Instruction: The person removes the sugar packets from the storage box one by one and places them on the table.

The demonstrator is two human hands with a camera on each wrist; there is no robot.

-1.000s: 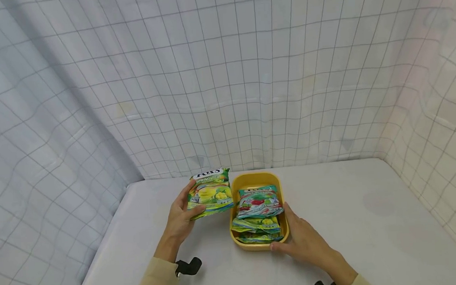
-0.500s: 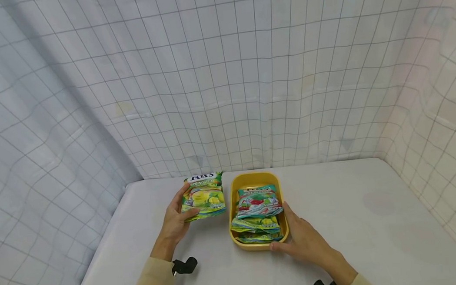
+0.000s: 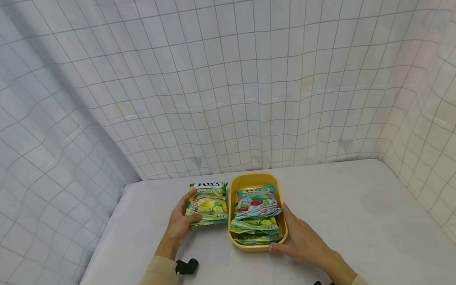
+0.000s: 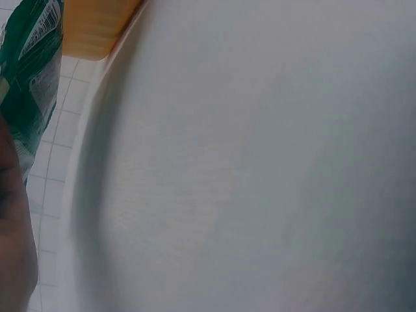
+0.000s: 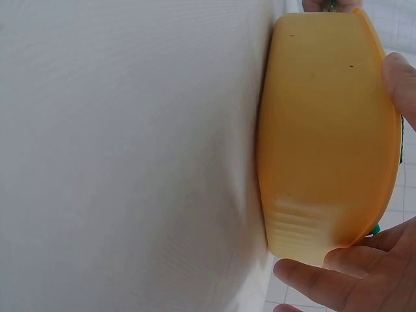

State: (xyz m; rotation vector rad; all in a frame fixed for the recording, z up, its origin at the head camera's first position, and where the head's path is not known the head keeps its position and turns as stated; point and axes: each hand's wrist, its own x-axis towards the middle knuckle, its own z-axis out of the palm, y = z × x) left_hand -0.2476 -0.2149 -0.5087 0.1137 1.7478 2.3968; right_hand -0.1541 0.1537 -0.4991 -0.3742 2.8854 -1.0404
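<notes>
My left hand (image 3: pixel 179 225) pinches a green and yellow Fox's Spring Tea candy bag (image 3: pixel 207 205), thumb on its front, just left of a yellow plastic tub (image 3: pixel 254 179). In the left wrist view, the green back of the candy bag (image 4: pixel 32 91) shows close to the tub's wall (image 4: pixel 94 32). Around the tub's near right corner my right hand (image 3: pixel 306 242) grips, thumb at the front and fingers along the right side. Inside the tub, a teal Fox's candy bag (image 3: pixel 257 203) lies on top of yellow-green candy bags (image 3: pixel 254 225).
A white-covered table (image 3: pixel 346 213) carries the tub near its back edge. Behind and on both sides hang white grid-patterned curtains (image 3: pixel 255 71). Each wrist wears a black camera mount, the left mount (image 3: pixel 187 267) just above the table.
The left hand first drew the Spring Tea bag leftward, off the tub's edge, then brought it slightly right and lower. The right hand and the tub have stayed in place.
</notes>
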